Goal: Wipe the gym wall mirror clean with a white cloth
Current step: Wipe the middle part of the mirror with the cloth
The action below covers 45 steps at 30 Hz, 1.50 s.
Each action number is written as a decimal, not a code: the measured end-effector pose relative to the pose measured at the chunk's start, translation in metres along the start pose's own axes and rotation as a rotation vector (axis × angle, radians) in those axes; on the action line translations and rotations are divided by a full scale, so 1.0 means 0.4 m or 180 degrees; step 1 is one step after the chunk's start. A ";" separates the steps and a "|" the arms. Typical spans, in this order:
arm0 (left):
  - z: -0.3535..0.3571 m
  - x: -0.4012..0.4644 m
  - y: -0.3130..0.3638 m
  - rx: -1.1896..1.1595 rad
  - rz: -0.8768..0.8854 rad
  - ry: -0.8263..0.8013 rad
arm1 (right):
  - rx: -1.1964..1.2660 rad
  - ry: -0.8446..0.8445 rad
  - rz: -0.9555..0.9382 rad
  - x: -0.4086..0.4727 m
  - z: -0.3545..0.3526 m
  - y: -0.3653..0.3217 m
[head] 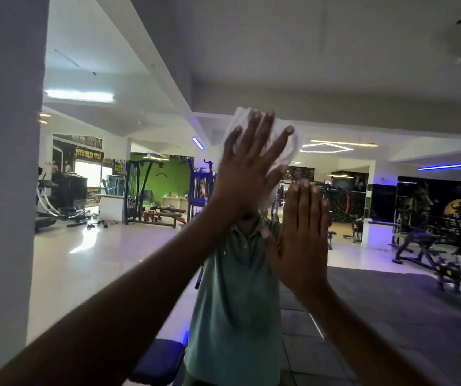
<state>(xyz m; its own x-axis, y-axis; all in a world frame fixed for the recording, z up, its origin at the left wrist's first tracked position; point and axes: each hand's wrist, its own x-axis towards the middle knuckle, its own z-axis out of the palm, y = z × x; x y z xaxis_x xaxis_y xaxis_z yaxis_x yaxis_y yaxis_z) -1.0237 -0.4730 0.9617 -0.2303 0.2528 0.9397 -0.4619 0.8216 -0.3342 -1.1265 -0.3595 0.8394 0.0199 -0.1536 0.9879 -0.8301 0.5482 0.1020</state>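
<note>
The wall mirror [362, 112] fills most of the view and reflects the gym and a person in a green shirt. My left hand [248, 168] reaches up from the lower left, its fingers spread straight, and presses a white cloth [287, 154] flat against the glass at about head height. The cloth shows above and to the right of the fingers and looks blurred. My right hand [304, 235] lies flat on the mirror just below and to the right, fingers straight and together, holding nothing.
A plain grey wall column [6, 162] borders the mirror on the left. In the reflection are weight machines, benches, a green back wall and blue strip lights. A dark padded bench [159, 360] sits low, close in front of me.
</note>
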 end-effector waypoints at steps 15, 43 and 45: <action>-0.010 -0.282 -0.006 -0.0209 -0.0186 -0.0161 | -0.0213 -0.0223 0.0161 -0.139 0.002 -0.066; -0.018 -0.446 0.099 -0.0197 -0.1218 -0.0283 | -0.0078 -0.0519 0.0320 -0.341 0.018 -0.133; -0.014 -0.450 0.072 -0.0303 -0.0074 -0.0419 | -0.0044 -0.0536 0.0313 -0.354 0.017 -0.131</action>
<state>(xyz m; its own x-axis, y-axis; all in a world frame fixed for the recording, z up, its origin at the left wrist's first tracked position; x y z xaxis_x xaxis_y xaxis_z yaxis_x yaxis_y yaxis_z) -0.9908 -0.4919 0.7834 -0.3337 0.1692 0.9274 -0.3865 0.8728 -0.2983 -1.0895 -0.3721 0.6933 -0.1553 -0.2335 0.9599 -0.8157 0.5785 0.0087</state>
